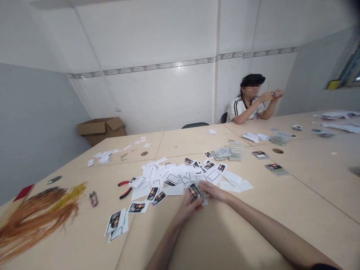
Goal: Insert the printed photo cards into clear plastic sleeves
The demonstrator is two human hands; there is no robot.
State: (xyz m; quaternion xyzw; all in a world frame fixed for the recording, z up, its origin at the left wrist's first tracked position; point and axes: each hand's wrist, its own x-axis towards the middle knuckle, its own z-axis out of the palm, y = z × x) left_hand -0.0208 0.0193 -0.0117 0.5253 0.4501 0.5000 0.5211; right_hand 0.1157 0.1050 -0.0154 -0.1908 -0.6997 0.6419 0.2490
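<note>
**Item in hand?**
One printed card (195, 192), held over the bench (253, 225) at the near edge of a scattered heap of paper cards (171, 180). It is pinched by the narrowed fingers of the left hand (189, 210).

**Right hand?**
The right hand (209, 190) is placed against the card; its grip cannot be told. Red-handled pliers (124, 188) are laid nearby.

The person's left forearm (165, 243) and right forearm (267, 228) were bare and slender, tapering into a bare left hand (189, 212) and right hand (212, 191); a dark strip (326, 267) at the lower edge was too cut off to identify.
</note>
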